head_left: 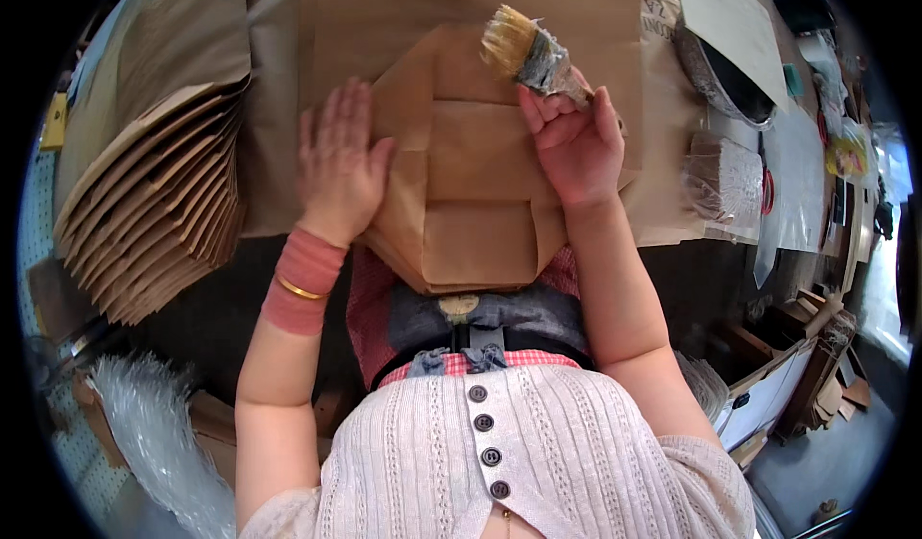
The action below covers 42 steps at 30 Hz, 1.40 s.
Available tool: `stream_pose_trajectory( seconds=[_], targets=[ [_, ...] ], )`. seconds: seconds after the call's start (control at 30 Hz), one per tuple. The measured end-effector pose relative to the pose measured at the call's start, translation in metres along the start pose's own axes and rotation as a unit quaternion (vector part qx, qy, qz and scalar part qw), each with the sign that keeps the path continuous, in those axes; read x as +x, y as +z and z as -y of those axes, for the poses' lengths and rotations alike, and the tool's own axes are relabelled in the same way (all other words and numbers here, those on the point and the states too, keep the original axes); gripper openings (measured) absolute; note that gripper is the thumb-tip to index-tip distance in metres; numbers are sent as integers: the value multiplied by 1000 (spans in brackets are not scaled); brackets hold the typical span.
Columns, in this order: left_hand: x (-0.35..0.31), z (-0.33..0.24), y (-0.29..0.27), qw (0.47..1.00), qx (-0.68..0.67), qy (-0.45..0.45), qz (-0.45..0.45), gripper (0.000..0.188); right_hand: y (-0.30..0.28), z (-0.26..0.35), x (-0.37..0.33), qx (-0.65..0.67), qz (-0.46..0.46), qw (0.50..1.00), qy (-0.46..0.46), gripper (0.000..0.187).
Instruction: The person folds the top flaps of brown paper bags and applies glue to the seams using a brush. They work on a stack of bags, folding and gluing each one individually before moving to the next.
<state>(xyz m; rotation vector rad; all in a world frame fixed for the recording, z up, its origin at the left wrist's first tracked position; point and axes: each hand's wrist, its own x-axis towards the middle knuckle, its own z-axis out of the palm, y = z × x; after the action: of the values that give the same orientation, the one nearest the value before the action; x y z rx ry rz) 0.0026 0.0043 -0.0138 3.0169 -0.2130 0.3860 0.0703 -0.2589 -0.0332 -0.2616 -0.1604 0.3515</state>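
In front of me on the table lies a brown paper bag (477,159), its near end folded open into a flattened, many-sided shape. My left hand (341,159) rests flat on the paper at the bag's left side, fingers stretched out and holding nothing. Over the bag's right side my right hand (576,140) is palm up, its fingers curled round the handle of a paintbrush (538,59). The wide brush has pale yellow bristles pointing to the far left and a ferrule smeared with whitish matter. Most of its handle is hidden by my fingers.
A fanned stack of folded brown paper bags (158,198) overhangs the table at left. To the right stand a dark, crusted container (725,73) partly under a pale board (735,20), a plastic-wrapped block (722,179) and red-handled scissors (767,193). Clear plastic strips (158,433) hang lower left.
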Motion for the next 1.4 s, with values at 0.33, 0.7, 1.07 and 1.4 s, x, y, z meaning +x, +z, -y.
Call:
stream_pose_trajectory(
  seconds=[0.33,0.7,1.07,1.4],
  targets=[
    [-11,-15,-14,983,-105,127,83,64,3,2,-4,-25,-18,999,37,36],
    [48,6,2,970,-69,220,80,70,19,13,-42,-284,-57,943,165,37],
    [45,7,12,969,-44,235,55,75,101,52,-87,-866,308,393,-7,32],
    [48,6,1,967,-51,247,41,64,93,23,-88,-732,277,622,0,25]
  ],
)
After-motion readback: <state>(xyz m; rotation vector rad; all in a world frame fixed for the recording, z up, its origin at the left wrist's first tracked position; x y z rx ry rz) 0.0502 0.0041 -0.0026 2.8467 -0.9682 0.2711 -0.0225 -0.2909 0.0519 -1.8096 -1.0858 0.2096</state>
